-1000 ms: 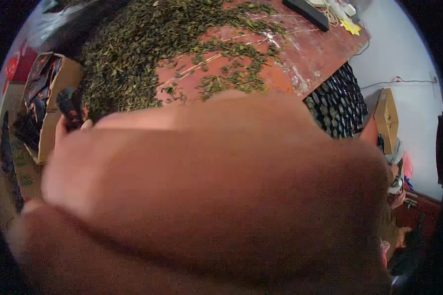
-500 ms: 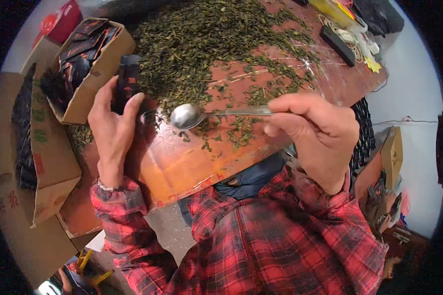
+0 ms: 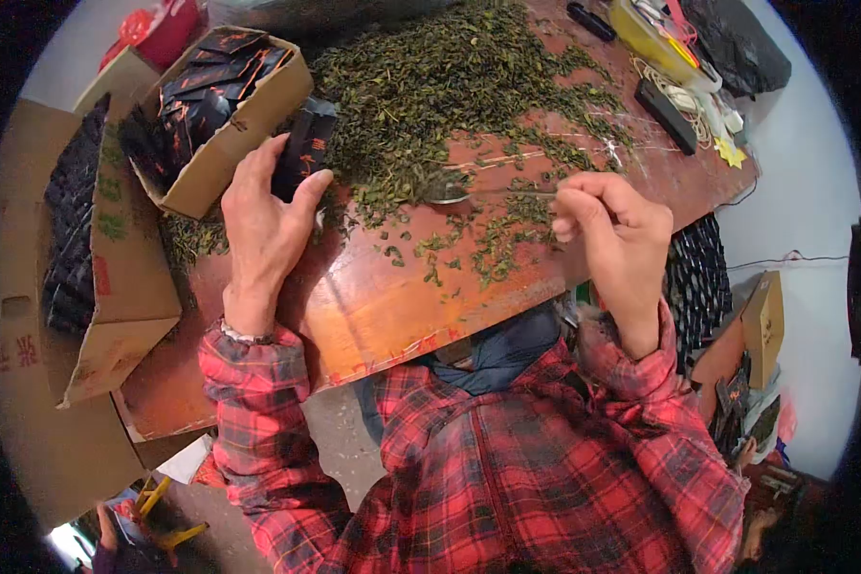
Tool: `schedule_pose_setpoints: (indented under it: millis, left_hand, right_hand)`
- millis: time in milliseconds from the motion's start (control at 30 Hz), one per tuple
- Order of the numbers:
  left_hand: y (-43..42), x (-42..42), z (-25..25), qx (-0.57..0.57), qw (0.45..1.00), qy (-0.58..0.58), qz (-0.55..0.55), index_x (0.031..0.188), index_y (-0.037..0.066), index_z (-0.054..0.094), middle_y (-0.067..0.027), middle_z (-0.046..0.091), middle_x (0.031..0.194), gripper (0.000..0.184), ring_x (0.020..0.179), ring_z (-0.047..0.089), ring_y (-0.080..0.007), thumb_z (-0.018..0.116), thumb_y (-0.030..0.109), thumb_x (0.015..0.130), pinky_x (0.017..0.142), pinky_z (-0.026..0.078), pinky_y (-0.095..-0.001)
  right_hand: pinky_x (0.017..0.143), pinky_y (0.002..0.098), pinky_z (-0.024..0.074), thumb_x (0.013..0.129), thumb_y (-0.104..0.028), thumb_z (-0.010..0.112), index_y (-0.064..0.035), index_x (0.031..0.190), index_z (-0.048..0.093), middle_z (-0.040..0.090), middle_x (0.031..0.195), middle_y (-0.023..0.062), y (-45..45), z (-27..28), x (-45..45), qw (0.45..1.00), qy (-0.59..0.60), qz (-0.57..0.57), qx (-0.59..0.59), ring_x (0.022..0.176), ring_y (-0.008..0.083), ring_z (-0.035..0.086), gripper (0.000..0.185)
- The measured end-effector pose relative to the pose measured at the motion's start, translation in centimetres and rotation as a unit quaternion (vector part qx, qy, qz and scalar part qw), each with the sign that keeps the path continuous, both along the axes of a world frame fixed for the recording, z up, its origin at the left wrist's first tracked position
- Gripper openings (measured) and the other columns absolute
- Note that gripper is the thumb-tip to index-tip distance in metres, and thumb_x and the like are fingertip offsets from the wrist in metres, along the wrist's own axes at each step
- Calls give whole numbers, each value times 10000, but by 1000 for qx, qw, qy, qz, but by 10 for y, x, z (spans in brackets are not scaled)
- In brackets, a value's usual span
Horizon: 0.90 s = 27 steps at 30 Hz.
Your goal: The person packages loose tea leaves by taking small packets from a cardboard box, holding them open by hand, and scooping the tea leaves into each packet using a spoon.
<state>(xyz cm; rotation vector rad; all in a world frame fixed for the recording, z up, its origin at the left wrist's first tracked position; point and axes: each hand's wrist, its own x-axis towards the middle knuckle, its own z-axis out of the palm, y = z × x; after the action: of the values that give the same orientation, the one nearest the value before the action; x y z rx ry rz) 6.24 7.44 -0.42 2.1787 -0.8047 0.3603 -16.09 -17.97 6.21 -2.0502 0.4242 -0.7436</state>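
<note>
My left hand (image 3: 270, 218) holds a small black packet (image 3: 308, 148) with orange print upright between thumb and fingers, at the left edge of the leaf pile. Between the thumb and fingers of my right hand (image 3: 622, 244) is the handle of a metal spoon (image 3: 507, 194). The spoon's bowl lies at the near edge of the heap of dark green dried leaves (image 3: 402, 96), with some leaves on or around it. Loose leaves are scattered on the reddish table (image 3: 373, 306) below the spoon.
A cardboard box (image 3: 249, 120) of black packets stands left of my left hand, with a larger carton (image 3: 129, 287) beyond it. At the back right are a black bar (image 3: 667, 115), a cord and a yellow container (image 3: 651, 43). Parts of other people show at both lower edges.
The hand and arm that filled the view have moved away. Since half a second ago, the spoon's bowl has gone from above the table into the leaf edge. The left hand still holds the packet.
</note>
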Motion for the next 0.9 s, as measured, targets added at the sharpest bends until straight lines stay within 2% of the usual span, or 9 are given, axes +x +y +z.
schedule_pose_setpoints:
  millis: [67,300,400,467,500,700,900]
  left_hand:
    - [2,2,-2,13,1000,-5,2,1342,-50,677,-223,742,1277,589,1178,721,-324,851,267,878,1047,532,-394]
    - [-1,-3,1,20,1000,0,1,1337,-17,682,-250,714,1318,596,1234,687,-405,861,305,869,1078,520,-443]
    - [-2,-3,1,18,1000,-4,-6,1335,-20,680,-261,704,1332,598,1251,678,-411,859,309,868,1083,519,-446]
    - [-4,-2,-3,-3,999,-41,-13,1277,-19,690,-224,703,1184,550,1139,683,-404,873,247,832,998,539,-453]
    - [-5,-2,-4,-13,998,-60,-17,1249,-19,695,-205,702,1110,528,1084,685,-400,879,217,813,956,549,-457]
    - [-6,-4,-2,-11,998,-50,-35,1234,-15,703,-203,686,1047,498,1020,682,-397,872,186,811,918,548,-457]
    - [-8,-6,0,-13,998,-31,-45,1255,-22,702,-228,719,1102,512,1058,695,-413,865,199,823,954,550,-460]
  right_hand:
    - [618,256,581,999,-25,687,20,985,780,770,760,63,0,-2,8,1000,-8,-11,-20,676,113,742,105]
    - [601,298,563,981,-56,743,-15,1010,785,773,782,110,-11,-24,40,986,-52,-13,-158,669,173,761,66]
    - [596,311,556,973,-48,748,-14,1008,783,770,785,116,-11,-29,48,978,-60,-18,-201,668,188,760,60]
    - [599,316,558,972,-43,747,-10,1005,781,772,794,120,-13,-37,54,975,-69,-21,-209,672,196,759,58]
    - [603,315,560,972,-40,745,-8,1007,780,774,800,121,-14,-41,56,978,-79,-19,-193,676,195,759,58]
    - [619,302,575,976,-20,733,-5,1023,780,782,820,121,-17,-50,63,987,-99,-17,-128,688,181,761,67]
    - [653,286,602,986,-4,718,6,1037,776,793,827,108,-16,-58,62,989,-120,-17,-87,730,161,780,78]
